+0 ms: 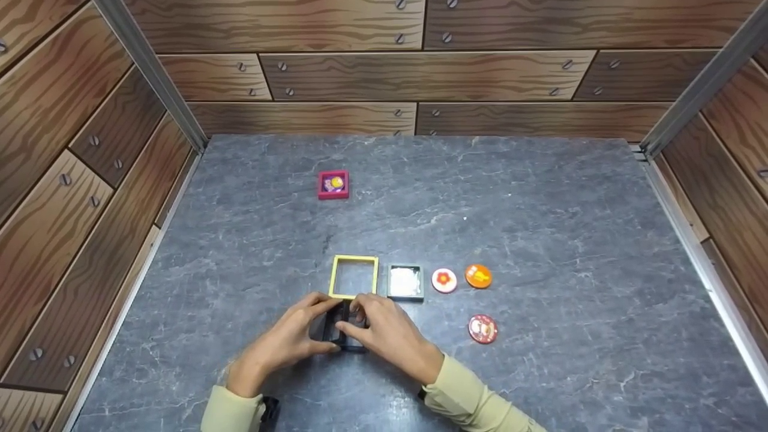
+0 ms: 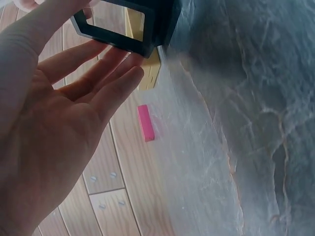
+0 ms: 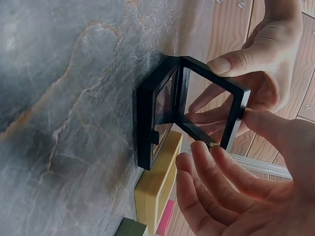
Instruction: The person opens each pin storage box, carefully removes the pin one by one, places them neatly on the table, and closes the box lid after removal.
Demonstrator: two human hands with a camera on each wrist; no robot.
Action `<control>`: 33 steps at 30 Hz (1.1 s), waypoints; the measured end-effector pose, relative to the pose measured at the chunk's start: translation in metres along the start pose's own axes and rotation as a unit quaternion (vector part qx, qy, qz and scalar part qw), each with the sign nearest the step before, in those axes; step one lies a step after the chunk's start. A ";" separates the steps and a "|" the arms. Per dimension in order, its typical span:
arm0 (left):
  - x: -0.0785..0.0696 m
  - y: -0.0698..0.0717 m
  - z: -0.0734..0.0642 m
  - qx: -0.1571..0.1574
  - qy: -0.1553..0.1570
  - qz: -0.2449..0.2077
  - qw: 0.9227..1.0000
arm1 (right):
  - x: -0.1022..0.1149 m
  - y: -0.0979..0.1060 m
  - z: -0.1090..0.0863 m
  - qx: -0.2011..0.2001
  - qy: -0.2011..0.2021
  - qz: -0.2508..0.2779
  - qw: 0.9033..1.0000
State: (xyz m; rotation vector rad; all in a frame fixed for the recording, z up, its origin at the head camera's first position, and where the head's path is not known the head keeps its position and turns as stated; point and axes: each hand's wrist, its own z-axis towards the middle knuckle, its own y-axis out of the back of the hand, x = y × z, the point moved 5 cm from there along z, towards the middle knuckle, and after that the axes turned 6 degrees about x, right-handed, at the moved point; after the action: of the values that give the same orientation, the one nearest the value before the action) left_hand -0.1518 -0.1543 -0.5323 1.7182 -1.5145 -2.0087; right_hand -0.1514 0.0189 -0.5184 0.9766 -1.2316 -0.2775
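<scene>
Both hands are at a black hinged display frame (image 3: 146, 120) near the front of the table. One half lies on the tabletop and the other stands raised, as the right wrist view shows. My left hand (image 1: 285, 336) grips the raised half by its edge, thumb on one side and fingers behind. My right hand (image 1: 390, 327) pinches that half's outer edge between thumb and fingertips. Just beyond the black frame lies a yellow square frame (image 1: 332, 279). A dark green frame (image 1: 405, 299) with a clear, shiny middle sits beside it.
Right of the green frame lie a white badge with a red flower (image 1: 444, 280) and an orange badge (image 1: 478, 276). A red patterned badge (image 1: 483, 329) lies nearer. Farther back stands a magenta frame (image 1: 333, 196) holding a purple badge. Wood-patterned walls (image 1: 336, 75) border the grey marbled table (image 1: 570, 240).
</scene>
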 end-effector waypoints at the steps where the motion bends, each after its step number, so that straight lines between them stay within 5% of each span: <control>1: 0.000 -0.001 0.000 -0.003 -0.003 0.003 1.000 | 0.000 0.000 -0.001 -0.002 0.001 0.005 1.000; 18: -0.011 -0.013 0.007 -0.032 -0.004 0.061 0.998 | -0.016 -0.006 -0.006 0.011 -0.029 0.050 0.998; 33: -0.037 -0.021 0.015 -0.037 0.006 0.176 0.984 | -0.028 -0.009 -0.011 0.009 -0.048 0.022 0.999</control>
State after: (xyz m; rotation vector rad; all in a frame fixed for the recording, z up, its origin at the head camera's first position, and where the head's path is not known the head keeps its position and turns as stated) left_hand -0.1399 -0.1122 -0.5232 1.3210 -1.5846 -1.8431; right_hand -0.1491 0.0367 -0.5437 0.9594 -1.3448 -0.2809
